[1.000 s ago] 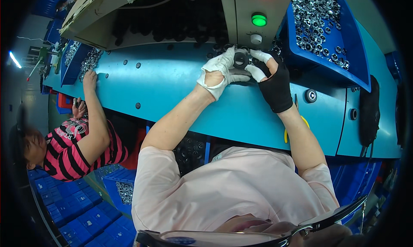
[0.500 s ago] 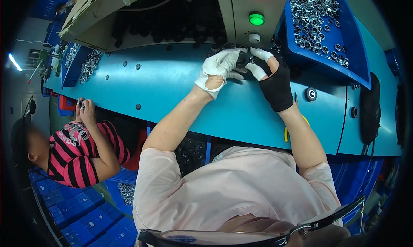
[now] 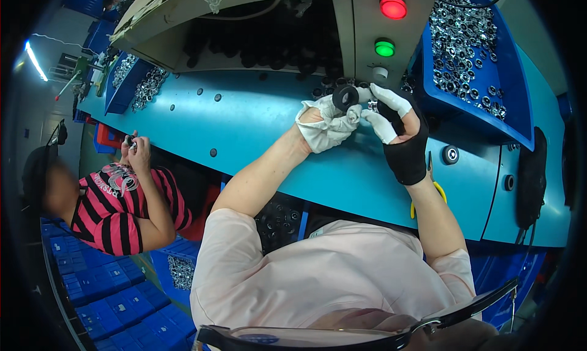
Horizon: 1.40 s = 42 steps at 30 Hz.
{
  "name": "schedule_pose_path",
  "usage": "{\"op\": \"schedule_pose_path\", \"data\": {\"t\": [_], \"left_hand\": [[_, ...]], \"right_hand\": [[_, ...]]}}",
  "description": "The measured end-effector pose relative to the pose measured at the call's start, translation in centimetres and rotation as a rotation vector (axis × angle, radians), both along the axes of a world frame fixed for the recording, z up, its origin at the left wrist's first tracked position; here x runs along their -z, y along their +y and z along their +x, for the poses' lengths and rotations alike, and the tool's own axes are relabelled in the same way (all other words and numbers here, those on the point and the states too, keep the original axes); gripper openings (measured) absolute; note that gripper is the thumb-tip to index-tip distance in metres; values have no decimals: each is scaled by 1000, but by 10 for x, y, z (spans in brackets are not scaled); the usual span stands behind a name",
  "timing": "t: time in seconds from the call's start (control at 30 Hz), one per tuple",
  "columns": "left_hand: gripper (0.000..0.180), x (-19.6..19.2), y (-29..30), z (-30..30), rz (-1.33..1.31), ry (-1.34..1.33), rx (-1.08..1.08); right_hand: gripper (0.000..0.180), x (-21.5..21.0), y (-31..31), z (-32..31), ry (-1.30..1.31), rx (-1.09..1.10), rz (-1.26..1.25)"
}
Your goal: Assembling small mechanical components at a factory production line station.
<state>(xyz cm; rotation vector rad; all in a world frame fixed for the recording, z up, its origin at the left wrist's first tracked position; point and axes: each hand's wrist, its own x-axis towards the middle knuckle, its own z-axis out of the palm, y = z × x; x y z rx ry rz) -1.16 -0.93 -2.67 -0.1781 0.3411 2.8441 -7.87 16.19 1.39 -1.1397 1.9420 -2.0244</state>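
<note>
Over the far part of the blue-green bench (image 3: 275, 149), my two hands are close together. My left hand (image 3: 330, 126), in a white glove, is closed around a black ring (image 3: 345, 97) whose hole faces up. In my right hand (image 3: 397, 125), under a black fingerless glove with white-covered fingertips, a small shiny metal part (image 3: 372, 105) is pinched between thumb and finger. The ring and the metal part are beside each other, apart. Part of my left fingers is hidden behind the ring.
A blue bin (image 3: 477, 116) of shiny metal parts stands at the right. Ahead is a machine with red (image 3: 393, 7) and green (image 3: 384, 47) lights. Yellow-handled pliers (image 3: 441, 192) and a small black wheel (image 3: 450, 155) lie by my right forearm. A co-worker (image 3: 122, 192) sits at left.
My left hand has turned, so the black ring now shows its hole, and the metal part in my right fingers is visible. The whole view has shifted slightly, with the bench lower.
</note>
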Motion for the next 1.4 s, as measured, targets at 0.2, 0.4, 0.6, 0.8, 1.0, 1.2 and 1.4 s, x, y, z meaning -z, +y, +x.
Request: {"op": "schedule_pose_path", "data": {"t": [0.2, 0.4, 0.6, 0.8, 1.0, 1.2, 1.4], "left_hand": [[32, -7, 6, -1, 194, -41, 78], [26, -12, 9, -2, -62, -162, -74], [46, -22, 12, -6, -961, -82, -241], [46, -20, 13, -4, -873, 22, -268], [45, -19, 13, -6, -806, -10, -247], [43, -18, 13, -6, -774, -37, -259], [44, -24, 16, -8, -897, -47, -283]], "right_hand": [[41, -4, 1, 1, 137, -7, -43], [39, -4, 1, -2, 135, 26, -7], [32, 12, 1, -15, 105, 190, 153], [33, 9, -1, -11, 65, 169, 197], [35, 10, 0, -11, 96, 149, 172], [35, 9, 0, -11, 105, 149, 174], [33, 10, 2, -12, -212, 85, 96]]}}
